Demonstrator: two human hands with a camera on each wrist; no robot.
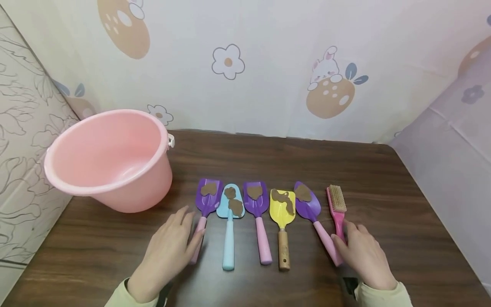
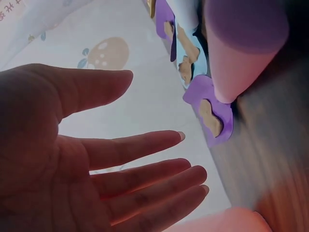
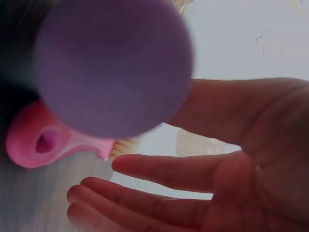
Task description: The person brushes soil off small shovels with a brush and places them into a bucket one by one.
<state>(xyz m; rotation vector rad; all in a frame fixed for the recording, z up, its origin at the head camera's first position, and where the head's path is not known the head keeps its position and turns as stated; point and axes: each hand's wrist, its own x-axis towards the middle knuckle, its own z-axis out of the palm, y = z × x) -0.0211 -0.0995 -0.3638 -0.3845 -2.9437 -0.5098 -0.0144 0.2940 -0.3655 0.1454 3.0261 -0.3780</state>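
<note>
On the tabletop, my left hand point(image 1: 168, 245) hovers with relaxed, spread fingers beside the leftmost purple toy shovel point(image 1: 206, 205), its thumb overlapping the pink handle in the head view. The left wrist view shows that palm holding nothing. My right hand point(image 1: 364, 256) rests loosely at the pink scrub brush point(image 1: 338, 219) and the purple pointed trowel point(image 1: 311, 209); in the right wrist view its fingers are extended. Between the hands lie a light blue shovel point(image 1: 229, 243), another purple shovel point(image 1: 256, 208) and a yellow shovel point(image 1: 281, 218) with a wooden handle. Brown patches cover part of each blade.
A large pink bucket point(image 1: 143, 194) stands at the back left of the dark wooden table point(image 1: 364, 166). Patterned curtain point(image 1: 268, 98) hangs right behind the table's back edge, with more covering on both sides.
</note>
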